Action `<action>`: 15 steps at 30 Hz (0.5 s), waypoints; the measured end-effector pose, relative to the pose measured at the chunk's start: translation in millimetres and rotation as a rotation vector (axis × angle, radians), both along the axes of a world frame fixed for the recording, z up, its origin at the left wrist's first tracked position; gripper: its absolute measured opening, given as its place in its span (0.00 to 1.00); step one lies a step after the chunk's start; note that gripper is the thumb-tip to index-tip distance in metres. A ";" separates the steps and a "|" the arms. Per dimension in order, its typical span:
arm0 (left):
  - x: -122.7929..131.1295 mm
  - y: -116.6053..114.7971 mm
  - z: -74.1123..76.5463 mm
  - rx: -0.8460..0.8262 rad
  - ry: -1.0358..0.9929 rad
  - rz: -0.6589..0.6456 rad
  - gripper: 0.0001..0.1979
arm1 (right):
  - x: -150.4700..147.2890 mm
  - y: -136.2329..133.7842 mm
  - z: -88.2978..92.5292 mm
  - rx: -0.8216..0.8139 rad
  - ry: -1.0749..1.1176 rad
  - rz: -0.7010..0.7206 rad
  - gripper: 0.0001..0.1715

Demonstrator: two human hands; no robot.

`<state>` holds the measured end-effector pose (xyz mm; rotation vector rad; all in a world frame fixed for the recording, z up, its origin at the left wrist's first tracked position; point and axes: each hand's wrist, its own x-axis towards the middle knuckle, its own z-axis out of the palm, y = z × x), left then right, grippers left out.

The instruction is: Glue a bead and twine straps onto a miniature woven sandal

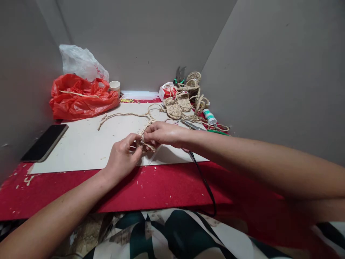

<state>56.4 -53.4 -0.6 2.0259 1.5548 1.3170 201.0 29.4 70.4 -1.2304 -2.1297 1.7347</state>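
The small knot of straw rope [147, 145] sits between your two hands, just above the white board [81, 144] near its front edge. Your left hand [122, 156] pinches its near side, fingers [134, 141] pressed together on the strands. Your right hand [161, 133] curls over the top, fingertips [147, 135] closed on the same bundle.

It looks light, dry and rough, so it should not slip. It is probably stiff enough to spring open if your pinch loosens, and fibres may fray. Hold it right at the crossing of the strands, not on the loose tail [121, 115], which runs back and left across the board.

Shed straw bits litter the board and the red cloth of the desk [167, 187]. A black cable [205, 183] passes under your right wrist and over the desk's front edge, where it could snag. Behind your hands lie finished woven straw sandals [178, 104], a green-and-white tube [209, 117] and a metal tool with a green handle [194, 126]. A dark phone [44, 142] rests at the board's left edge. A red plastic bag [81, 95] and a paper cup [115, 86] stand well apart at the back.
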 end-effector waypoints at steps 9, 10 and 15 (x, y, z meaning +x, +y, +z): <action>-7.7 4.5 -3.5 -0.008 -0.020 -0.018 0.06 | 8.9 10.0 -7.1 0.131 0.023 0.166 0.12; -7.9 5.1 -3.0 -0.010 -0.022 -0.015 0.06 | 10.9 10.3 -7.9 0.205 0.004 0.193 0.11; -8.9 7.9 -3.7 -0.005 -0.047 0.027 0.05 | 22.3 8.6 -23.6 0.681 0.051 0.191 0.07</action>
